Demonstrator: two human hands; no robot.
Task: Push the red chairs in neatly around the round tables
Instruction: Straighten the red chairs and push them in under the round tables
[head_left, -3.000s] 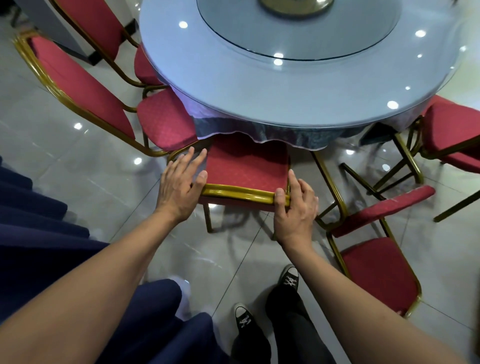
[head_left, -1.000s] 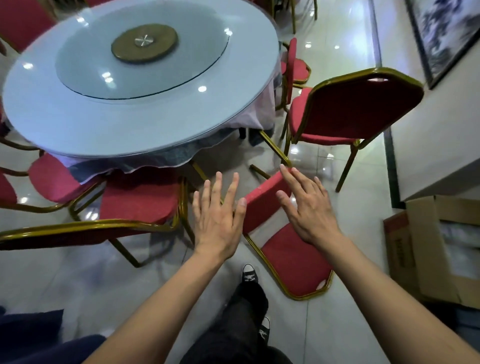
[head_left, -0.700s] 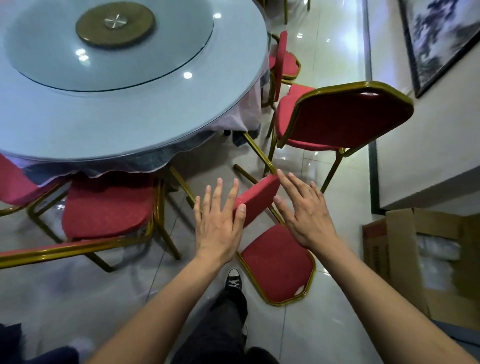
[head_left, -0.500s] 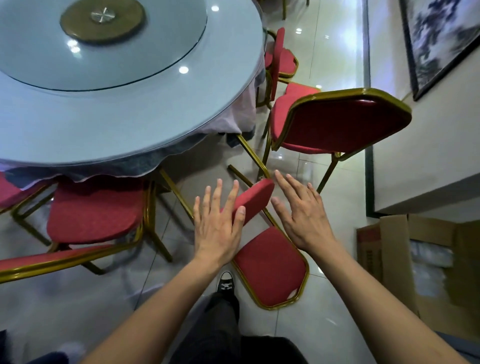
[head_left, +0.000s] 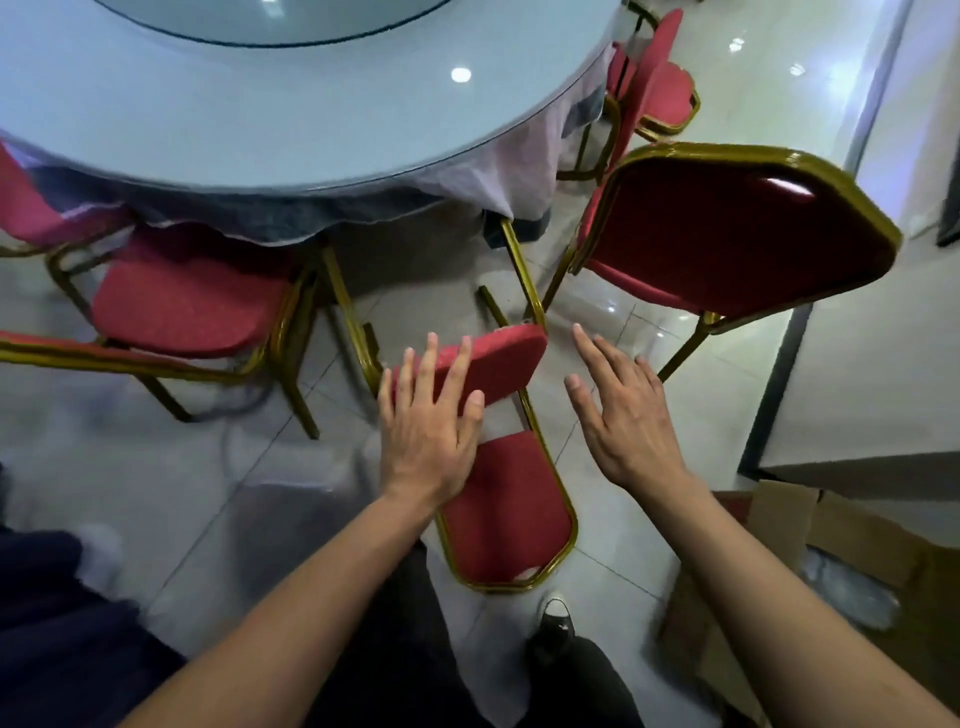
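Fingers straight on both hands: left hand (head_left: 423, 431) overlaps the tipped chair (head_left: 506, 499)'s seat edge; right hand (head_left: 626, 415) is apart. Chair legs point toward table (head_left: 249, 114).

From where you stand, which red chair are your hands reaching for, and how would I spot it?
Start at the big round table with the glass top. On the tiled floor just off its near edge lies the tipped-over red padded chair with a gold metal frame, between the left hand and right hand. Unlike the upright chairs around it, its seat stands on edge and its legs point toward the table.
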